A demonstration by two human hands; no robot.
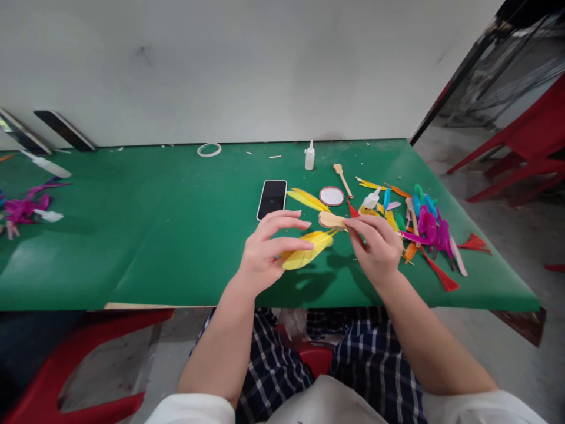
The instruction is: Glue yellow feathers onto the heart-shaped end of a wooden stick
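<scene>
My right hand pinches a small wooden stick with a rounded, bone-shaped end, held above the green table. Yellow feathers are at my left hand, with a fingertip lying across them and the quills pointing toward the wooden piece. Some of my left fingers are hidden, and the upper ones stand apart. Whether the quills touch the wood, I cannot tell. Just beyond are another yellow feather, a small round white dish with a red rim and a second wooden stick with a red tassel.
A phone lies left of the dish. Two white nozzle bottles, one upright and one leaning, are nearby. Coloured feathers and red tassels are heaped right. A tape ring lies by the wall; purple feathers are far left.
</scene>
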